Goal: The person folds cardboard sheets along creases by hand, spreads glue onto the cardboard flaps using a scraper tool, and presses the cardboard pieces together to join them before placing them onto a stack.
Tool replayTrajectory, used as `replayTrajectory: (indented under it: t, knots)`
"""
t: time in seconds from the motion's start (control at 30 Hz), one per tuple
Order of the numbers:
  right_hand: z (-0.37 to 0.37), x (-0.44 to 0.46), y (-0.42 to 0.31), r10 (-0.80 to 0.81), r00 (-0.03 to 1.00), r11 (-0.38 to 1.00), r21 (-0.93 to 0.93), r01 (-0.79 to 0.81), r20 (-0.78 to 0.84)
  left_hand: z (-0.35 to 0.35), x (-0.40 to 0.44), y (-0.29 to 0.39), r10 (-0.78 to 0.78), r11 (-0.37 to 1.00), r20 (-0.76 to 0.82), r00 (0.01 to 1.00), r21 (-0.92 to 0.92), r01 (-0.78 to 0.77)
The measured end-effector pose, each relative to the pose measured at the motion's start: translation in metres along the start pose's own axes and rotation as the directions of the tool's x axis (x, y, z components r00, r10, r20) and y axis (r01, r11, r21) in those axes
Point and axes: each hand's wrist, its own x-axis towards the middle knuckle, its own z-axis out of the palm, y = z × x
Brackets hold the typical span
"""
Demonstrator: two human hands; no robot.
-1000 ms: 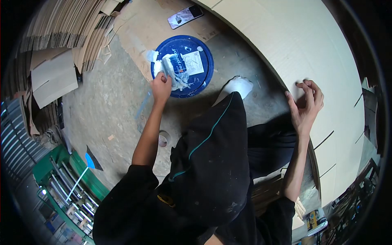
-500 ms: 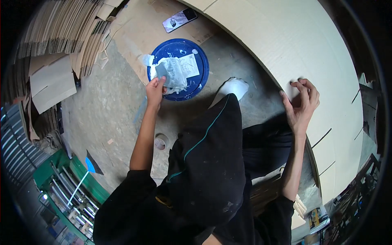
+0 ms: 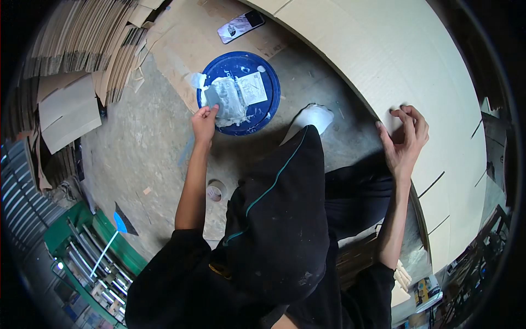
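My left hand [image 3: 204, 125] is closed on a flat grey scraper [image 3: 211, 97]. The scraper is at the left part of a patch of white paste [image 3: 233, 112], spread on a round blue lid [image 3: 270, 113]. A printed white label [image 3: 252, 88] sits beside the paste on the same lid. On the other side, my right hand [image 3: 406, 140] rests at the edge of a large cardboard sheet [image 3: 438, 104]. Its fingers are bent but apart, the thumb by the edge, and nothing shows between them.
A phone [image 3: 241, 27] lies beyond the lid. My foot [image 3: 315, 118] is between lid and cardboard. A tape roll [image 3: 216, 190] sits on the concrete floor near my knee. Stacked cardboard [image 3: 76, 44] stands at far left, above a green machine with metal rollers [image 3: 90, 249].
My left hand has shifted slightly left with the scraper, toward the left side of the paste. My right hand stays in place on the cardboard.
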Motion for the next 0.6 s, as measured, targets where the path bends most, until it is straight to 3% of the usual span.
replayTrajectory:
  t: [0.1,0.17,0.3,0.4,0.47,0.6]
  knots:
    - [0.000,0.000,0.000,-0.006,1.000,1.000,-0.015,0.005,-0.001,0.010,-0.002,0.003,0.075,0.993,0.001,0.997,0.096,-0.075]
    - [0.000,0.001,0.000,-0.002,1.000,1.000,-0.007,0.002,-0.003,0.014,-0.001,0.000,0.025,0.999,-0.023,0.999,0.021,-0.024]
    - [0.000,0.001,-0.003,0.014,1.000,1.000,-0.005,-0.014,-0.004,0.020,0.004,-0.012,0.000,0.999,-0.032,1.000,0.048,0.002]
    - [0.000,0.000,-0.001,0.002,1.000,1.000,0.003,-0.002,-0.002,0.017,0.009,-0.020,0.110,0.977,-0.065,0.992,0.191,-0.096]
    - [-0.002,0.000,-0.002,0.008,1.000,1.000,-0.005,-0.008,0.004,0.007,0.010,-0.019,0.282,0.843,-0.116,0.952,0.503,-0.188]
    - [-0.001,0.000,-0.002,0.009,1.000,1.000,0.007,-0.009,-0.003,-0.014,0.006,-0.008,0.366,0.754,-0.108,0.924,0.617,-0.226]
